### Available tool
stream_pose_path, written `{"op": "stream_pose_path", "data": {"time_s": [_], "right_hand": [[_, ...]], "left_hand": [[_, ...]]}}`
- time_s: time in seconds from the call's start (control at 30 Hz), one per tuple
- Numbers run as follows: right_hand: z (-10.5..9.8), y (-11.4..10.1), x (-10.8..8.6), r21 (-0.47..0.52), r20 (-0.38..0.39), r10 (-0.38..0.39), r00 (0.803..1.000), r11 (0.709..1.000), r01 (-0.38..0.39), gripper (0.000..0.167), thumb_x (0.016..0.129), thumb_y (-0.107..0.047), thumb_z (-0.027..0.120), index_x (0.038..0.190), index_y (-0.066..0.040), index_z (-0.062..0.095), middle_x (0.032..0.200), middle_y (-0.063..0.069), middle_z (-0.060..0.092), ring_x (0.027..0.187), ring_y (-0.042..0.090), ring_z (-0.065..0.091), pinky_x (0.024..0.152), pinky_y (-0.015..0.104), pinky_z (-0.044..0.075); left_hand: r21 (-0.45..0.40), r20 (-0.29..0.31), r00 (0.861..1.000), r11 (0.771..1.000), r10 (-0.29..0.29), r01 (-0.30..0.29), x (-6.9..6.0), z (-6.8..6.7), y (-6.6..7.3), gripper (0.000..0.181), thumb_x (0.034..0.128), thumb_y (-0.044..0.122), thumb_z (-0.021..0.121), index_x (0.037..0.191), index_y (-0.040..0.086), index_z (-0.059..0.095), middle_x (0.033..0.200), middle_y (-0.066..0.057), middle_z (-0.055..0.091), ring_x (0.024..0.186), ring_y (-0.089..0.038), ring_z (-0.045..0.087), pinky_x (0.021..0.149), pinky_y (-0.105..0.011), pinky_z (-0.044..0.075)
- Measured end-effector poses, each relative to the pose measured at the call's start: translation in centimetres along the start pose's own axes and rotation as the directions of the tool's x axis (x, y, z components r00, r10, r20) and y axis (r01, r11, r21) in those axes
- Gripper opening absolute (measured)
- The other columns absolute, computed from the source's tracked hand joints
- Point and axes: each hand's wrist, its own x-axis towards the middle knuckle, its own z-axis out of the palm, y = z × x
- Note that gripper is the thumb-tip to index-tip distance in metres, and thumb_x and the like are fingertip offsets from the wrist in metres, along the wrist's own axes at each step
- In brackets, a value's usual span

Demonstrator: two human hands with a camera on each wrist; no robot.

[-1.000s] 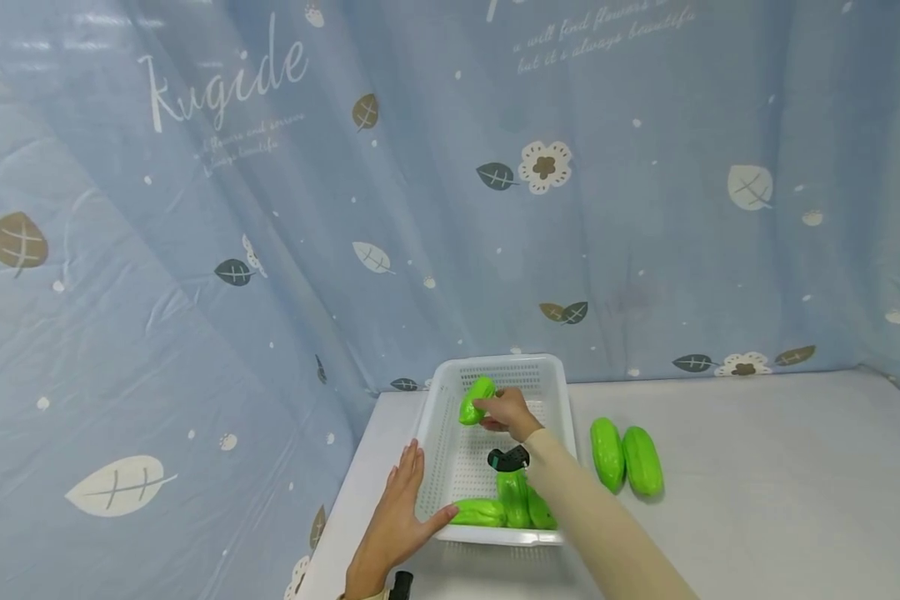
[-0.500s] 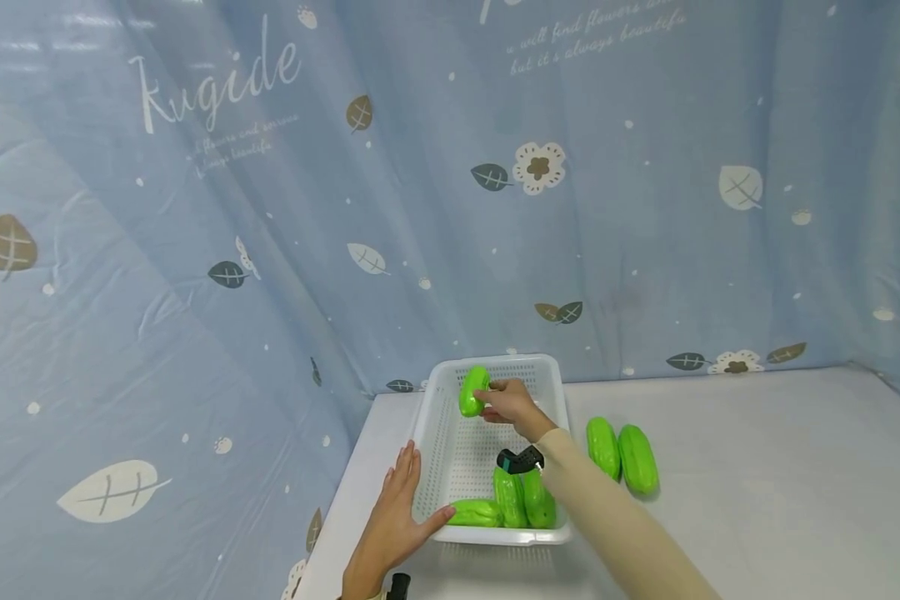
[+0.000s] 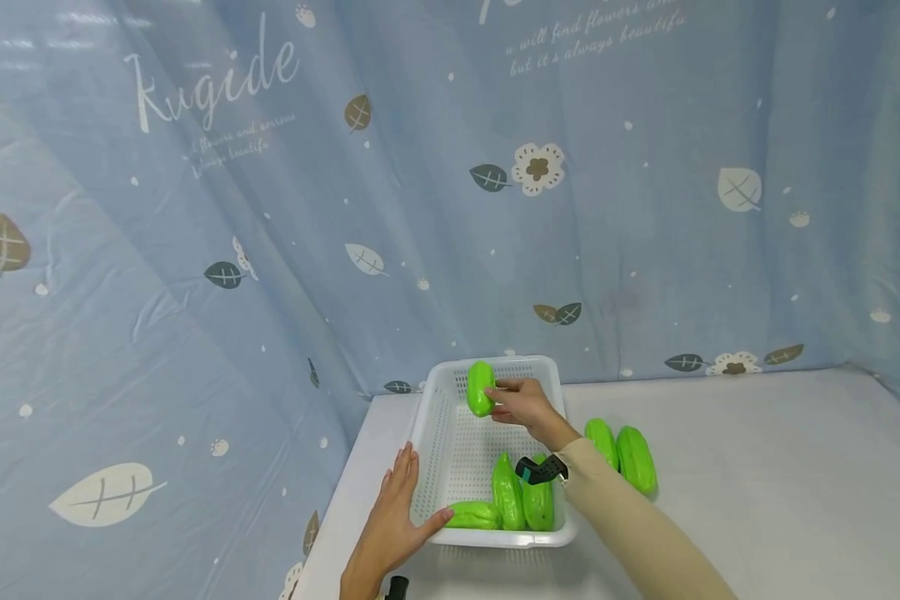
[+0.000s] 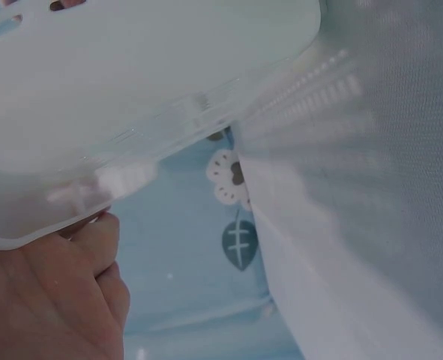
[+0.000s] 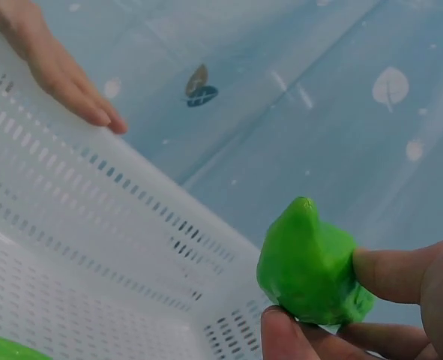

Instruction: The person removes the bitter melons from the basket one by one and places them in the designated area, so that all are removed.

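My right hand (image 3: 527, 407) pinches a bright green ribbed gourd (image 3: 481, 388) between thumb and fingers, above the far part of a white perforated plastic basket (image 3: 461, 475). Seen from the right wrist, the gourd (image 5: 311, 270) has a pointed tip and appears clear of the basket wall (image 5: 124, 217). My left hand (image 3: 392, 521) rests at the basket's near left corner, fingers straight along the outer side, thumb over the rim. Three more green gourds lie at the near end inside: one crosswise (image 3: 474, 515), two lengthwise (image 3: 507, 496). The left wrist view shows the basket's outside (image 4: 146, 67) above my left hand (image 4: 56, 300).
Two green gourds (image 3: 637, 461) lie side by side on the white tabletop (image 3: 765, 475) right of the basket, one partly behind my right forearm. A blue patterned curtain (image 3: 450, 208) hangs behind the table and along its left side.
My right hand has lifted the gourd slightly and turned it more upright, its wrist swinging right. The gourds at the near end show more fully. My left hand stays at the basket.
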Motion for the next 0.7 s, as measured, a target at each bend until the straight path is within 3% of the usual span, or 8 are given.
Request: {"op": "stream_pose_path", "data": {"time_s": [0.3,0.7], "right_hand": [[-1.5,-0.1,-1.3,0.055,0.031,-0.039,0.999,0.998,0.037,0.058,0.104,-0.020,0.064,0.152,0.007,0.045,0.138,0.029,0.063,0.090,0.014,0.074,0.087,0.032,0.064],[-3.7,-0.1,-3.0,0.088,0.023,-0.062,0.998,0.994,0.060,0.057,0.104,-0.020,0.063,0.152,0.006,0.045,0.140,0.029,0.060,0.094,0.013,0.073,0.091,0.033,0.063]], "left_hand": [[0.001,-0.006,1.000,1.000,-0.002,0.002,0.0,0.0,0.1,0.107,0.0860,0.066,0.069,0.161,0.000,0.031,0.174,-0.010,0.020,0.160,-0.038,0.024,0.124,-0.064,0.026],[0.007,-0.004,1.000,1.000,-0.014,0.014,0.1,0.0,0.0,0.108,0.0856,0.066,0.070,0.161,0.000,0.030,0.174,-0.010,0.020,0.161,-0.036,0.021,0.125,-0.062,0.024]]}}
